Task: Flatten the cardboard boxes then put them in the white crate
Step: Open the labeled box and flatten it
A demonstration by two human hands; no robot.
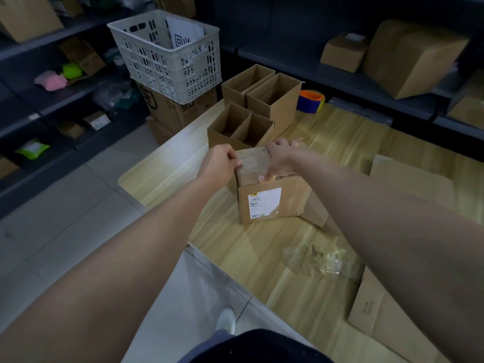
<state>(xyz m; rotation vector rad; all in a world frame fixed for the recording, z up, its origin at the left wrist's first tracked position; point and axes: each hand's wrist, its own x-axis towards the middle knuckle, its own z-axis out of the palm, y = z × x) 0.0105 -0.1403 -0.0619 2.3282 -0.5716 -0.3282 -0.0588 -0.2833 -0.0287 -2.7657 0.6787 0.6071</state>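
Hands are working at the top of the labelled box (272, 203), which is standing upright on the desk (167, 174) with its white shipping label facing the person. The left hand (220, 163) is curling tightly at the box's upper left edge, thumb and fingertips pinching together there; whether they are nipping tape or just the cardboard rim is not clear. The right hand (281, 158) is reaching over the taped top flap, its fingers hooking over the far edge and its thumb pressing on the near edge, so it is gripping the flap rather than lying flat on it.

Just behind the labelled box, four open boxes (243, 127) are standing close together with their mouths up, two smaller ones in front and two taller ones behind. Further behind and to the left of the labelled box, off the desk, the white crate (167, 56) is sitting on a stack of brown cartons (180, 108), with a white sheet (184, 34) leaning inside it. An orange and blue tape roll (311, 100) is lying behind and to the right of the labelled box. Nearer the person and to its right, a crumpled wad of clear tape (322, 260) is lying on the desk, and flat cardboard sheets (379, 310) are lying further right.
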